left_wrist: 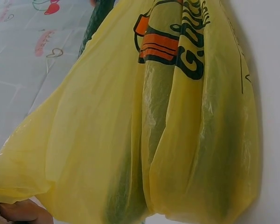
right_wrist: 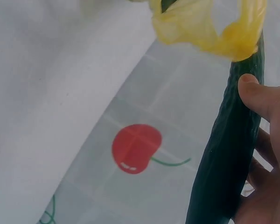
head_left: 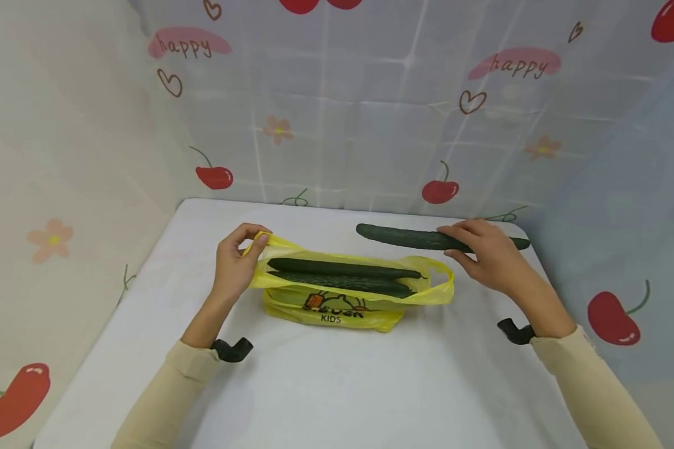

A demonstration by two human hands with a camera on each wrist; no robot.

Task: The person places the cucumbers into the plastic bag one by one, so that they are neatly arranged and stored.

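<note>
A yellow plastic bag [head_left: 337,312] lies on the table with its mouth spread open. Inside it, side by side, are two dark green cucumbers [head_left: 345,269]. My left hand [head_left: 237,262] pinches the bag's left handle between thumb and fingers; in the left wrist view the bag [left_wrist: 98,126] fills most of the picture and only fingertips show. A third cucumber [head_left: 399,237] is held by my right hand [head_left: 485,252], level and just behind the bag's right end. The right wrist view shows the thumb along one side of this cucumber [right_wrist: 224,154], fingers on the other.
The white table [head_left: 337,386] meets a patterned sheet [head_left: 348,125] at its back edge, and similar sheets hang at both sides. A black wrist mount [head_left: 233,350] sits at the left cuff, another black mount [head_left: 515,332] at the right. The bag's right handle loop [head_left: 448,287] stands unheld.
</note>
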